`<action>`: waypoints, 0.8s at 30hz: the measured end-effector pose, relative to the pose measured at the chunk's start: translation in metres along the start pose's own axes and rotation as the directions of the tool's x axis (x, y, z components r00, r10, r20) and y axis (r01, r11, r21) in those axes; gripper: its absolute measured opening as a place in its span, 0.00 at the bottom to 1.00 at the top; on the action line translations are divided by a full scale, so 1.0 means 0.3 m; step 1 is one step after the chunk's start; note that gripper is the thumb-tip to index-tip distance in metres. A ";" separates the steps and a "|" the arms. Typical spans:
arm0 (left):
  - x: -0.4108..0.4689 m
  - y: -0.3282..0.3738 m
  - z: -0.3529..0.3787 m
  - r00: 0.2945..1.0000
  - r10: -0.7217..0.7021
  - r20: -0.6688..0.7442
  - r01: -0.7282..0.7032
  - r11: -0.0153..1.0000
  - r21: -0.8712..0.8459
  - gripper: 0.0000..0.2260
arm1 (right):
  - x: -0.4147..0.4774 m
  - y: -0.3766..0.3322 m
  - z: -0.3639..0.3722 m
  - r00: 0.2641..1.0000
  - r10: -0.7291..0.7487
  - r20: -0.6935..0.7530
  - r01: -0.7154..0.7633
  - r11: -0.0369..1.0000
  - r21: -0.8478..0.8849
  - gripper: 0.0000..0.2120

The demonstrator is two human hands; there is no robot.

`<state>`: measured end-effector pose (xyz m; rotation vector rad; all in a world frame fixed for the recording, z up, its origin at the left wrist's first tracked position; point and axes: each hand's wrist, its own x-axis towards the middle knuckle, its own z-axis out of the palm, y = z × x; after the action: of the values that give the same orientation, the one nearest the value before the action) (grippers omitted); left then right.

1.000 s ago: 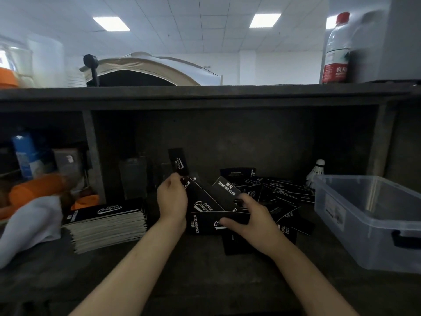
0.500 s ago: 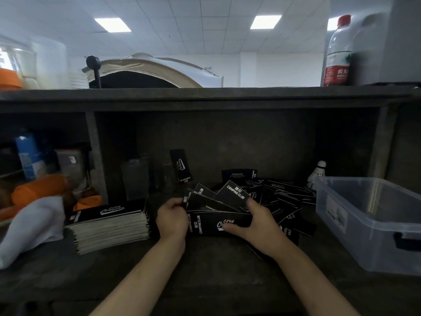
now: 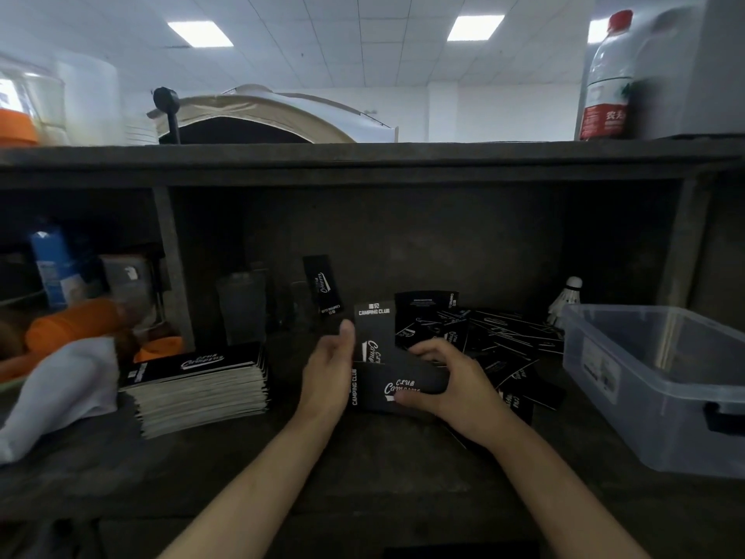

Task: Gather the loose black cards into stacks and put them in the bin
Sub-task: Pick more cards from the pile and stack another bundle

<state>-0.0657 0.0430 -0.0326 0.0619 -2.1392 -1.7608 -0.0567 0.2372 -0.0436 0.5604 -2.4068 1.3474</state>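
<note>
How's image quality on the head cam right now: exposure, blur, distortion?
Head view: ceiling panels blow out while the shelf recess is underexposed, so the loose black cards merge into the dark wood; only their white print reads. The left hand is slightly motion-blurred, the right hand sharper. Wide-angle stretch bends the clear bin and softens the white cloth at the edges.

Loose black cards point(image 3: 500, 336) lie scattered left of the clear, empty bin point(image 3: 665, 381); a neat stack point(image 3: 201, 385) sits farther left.
</note>
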 end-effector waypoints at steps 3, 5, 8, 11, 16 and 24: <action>-0.026 0.012 0.006 0.996 0.093 0.004 -0.093 0.996 -0.016 0.17 | -0.003 -0.008 0.000 0.999 -0.042 -0.026 0.042 0.999 -0.008 0.21; -0.051 0.032 0.009 0.993 0.112 0.035 -0.104 0.977 -0.184 0.21 | -0.004 -0.010 -0.003 0.995 -0.082 -0.050 0.080 0.996 -0.037 0.17; -0.082 0.062 0.007 0.966 0.254 -0.045 -0.258 0.951 -0.171 0.21 | -0.009 -0.015 -0.003 0.991 -0.131 -0.012 0.131 0.990 -0.046 0.17; -0.070 0.070 0.000 0.906 0.400 -0.139 -0.409 0.912 -0.039 0.17 | -0.007 -0.017 0.004 0.983 -0.173 0.054 0.178 0.980 -0.092 0.20; -0.034 0.059 -0.002 0.932 0.220 -0.288 -0.255 0.962 -0.093 0.03 | -0.004 -0.009 0.002 0.990 -0.137 0.038 0.139 0.989 -0.058 0.20; 0.007 0.025 -0.018 0.986 -0.165 -0.036 0.090 0.693 -0.715 0.10 | 0.000 -0.001 -0.008 0.993 -0.088 -0.078 0.093 0.994 0.062 0.17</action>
<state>-0.0647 0.0391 -0.0242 0.0920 -1.2655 -2.4928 -0.0564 0.2390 -0.0422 0.6170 -2.2566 1.3881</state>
